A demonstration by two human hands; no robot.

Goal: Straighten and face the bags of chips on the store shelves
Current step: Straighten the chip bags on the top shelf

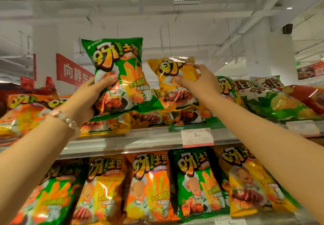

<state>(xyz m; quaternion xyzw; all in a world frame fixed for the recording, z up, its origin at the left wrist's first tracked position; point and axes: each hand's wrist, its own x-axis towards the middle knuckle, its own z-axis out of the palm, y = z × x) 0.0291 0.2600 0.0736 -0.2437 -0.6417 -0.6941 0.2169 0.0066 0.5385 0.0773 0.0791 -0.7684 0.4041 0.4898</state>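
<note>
My left hand [87, 98] grips a green chip bag [121, 74] by its lower left side and holds it upright above the top shelf [140, 140], front facing me. My right hand [199, 81] pinches a yellow chip bag [173, 84] at its upper right edge; that bag stands tilted on the top shelf among other bags. More bags lie flat beneath both held bags. A bead bracelet [66, 119] sits on my left wrist.
The lower shelf holds a row of several orange, green and yellow bags [149, 186] facing forward. Green and red bags [273, 100] lie heaped at the top shelf's right. Orange bags [22, 112] pile at the left. A price tag [197, 137] hangs on the shelf edge.
</note>
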